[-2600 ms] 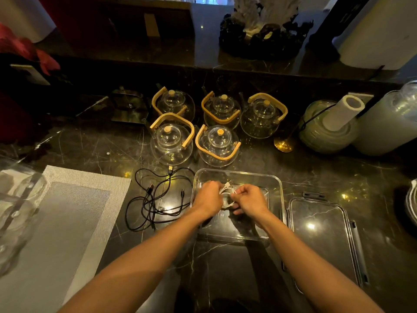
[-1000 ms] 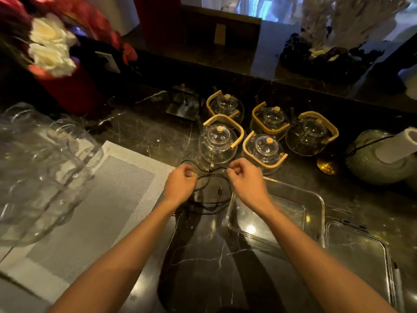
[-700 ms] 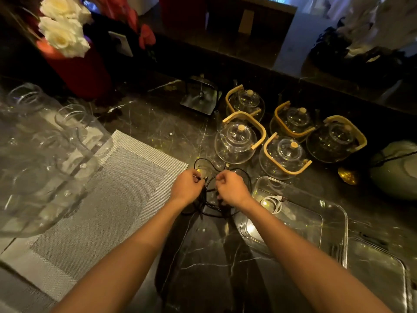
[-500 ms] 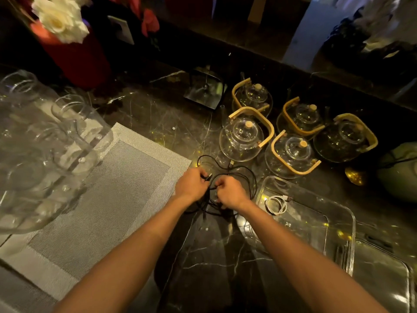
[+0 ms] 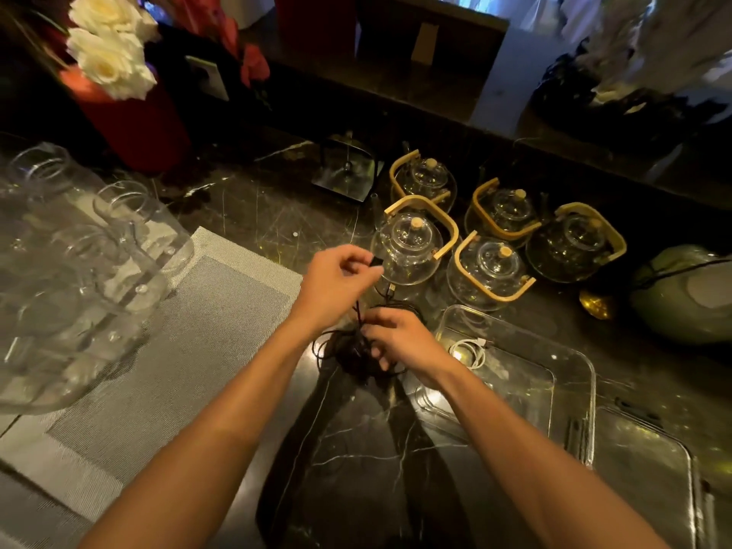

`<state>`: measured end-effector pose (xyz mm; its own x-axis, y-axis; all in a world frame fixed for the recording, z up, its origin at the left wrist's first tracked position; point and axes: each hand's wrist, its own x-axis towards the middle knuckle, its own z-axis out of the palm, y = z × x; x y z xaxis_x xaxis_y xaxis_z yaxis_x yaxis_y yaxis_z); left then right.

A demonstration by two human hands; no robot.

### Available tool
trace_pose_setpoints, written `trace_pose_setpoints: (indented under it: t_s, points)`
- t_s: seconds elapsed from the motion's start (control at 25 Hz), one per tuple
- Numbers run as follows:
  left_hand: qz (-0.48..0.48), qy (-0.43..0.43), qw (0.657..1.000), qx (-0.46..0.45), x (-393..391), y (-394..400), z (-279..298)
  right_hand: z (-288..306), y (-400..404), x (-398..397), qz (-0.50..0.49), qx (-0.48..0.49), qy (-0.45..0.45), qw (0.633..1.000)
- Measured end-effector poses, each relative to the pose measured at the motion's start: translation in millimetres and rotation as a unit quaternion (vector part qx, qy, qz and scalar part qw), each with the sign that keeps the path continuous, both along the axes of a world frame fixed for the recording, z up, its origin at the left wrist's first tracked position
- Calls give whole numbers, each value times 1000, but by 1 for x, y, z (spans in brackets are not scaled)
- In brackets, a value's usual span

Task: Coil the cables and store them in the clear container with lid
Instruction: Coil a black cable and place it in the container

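A tangle of black cables (image 5: 348, 348) lies on the dark marble counter, just left of the clear container (image 5: 570, 370). My left hand (image 5: 336, 283) is raised above the tangle and pinches one black plug end, with the cable hanging down from it. My right hand (image 5: 400, 342) rests low on the tangle and its fingers curl round the black strands. A coiled white cable (image 5: 471, 350) lies inside the container at its near-left corner. The container's clear lid (image 5: 649, 473) lies flat to the right of it.
Several glass teapots (image 5: 412, 247) with yellow handles stand right behind the cables. A grey placemat (image 5: 166, 342) lies to the left, with clear glass jars (image 5: 75, 267) on it. A red vase of flowers (image 5: 126, 109) stands far left, a green pot (image 5: 685, 299) far right.
My left hand has lifted a plug end of a black cable up from the pile. My right hand stays down on the tangle. The camera view has shifted slightly.
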<state>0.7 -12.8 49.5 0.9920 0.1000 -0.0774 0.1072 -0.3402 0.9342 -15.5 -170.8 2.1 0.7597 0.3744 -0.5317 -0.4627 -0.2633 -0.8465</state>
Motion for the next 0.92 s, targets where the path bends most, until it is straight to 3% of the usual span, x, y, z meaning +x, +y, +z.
trace_pose_setpoints:
  t_s: [0.2,0.36,0.48,0.56,0.68,0.76,0.92]
  points:
    - [3,-86,985,-151,-14,-27,84,19,-9,-38,-12,39,41,998]
    - [-25,-132,968,-212,-30,-45,133,3,-18,-73,28,-1,71,997]
    - [-42,-146,963,-223,-41,-54,148,1,-30,-95,85,-111,-65,988]
    - [-49,-136,961,-234,-49,-60,148,18,-35,-96,14,-125,-176,976]
    - [-61,-95,953,-282,-59,-70,144,66,-40,-86,-127,69,-173,974]
    - [-69,-64,948,-303,-64,-78,141,94,-46,-88,-131,235,-128,955]
    - [-77,-1,923,-378,-66,-90,146,120,-58,-109,-91,323,-76,939]
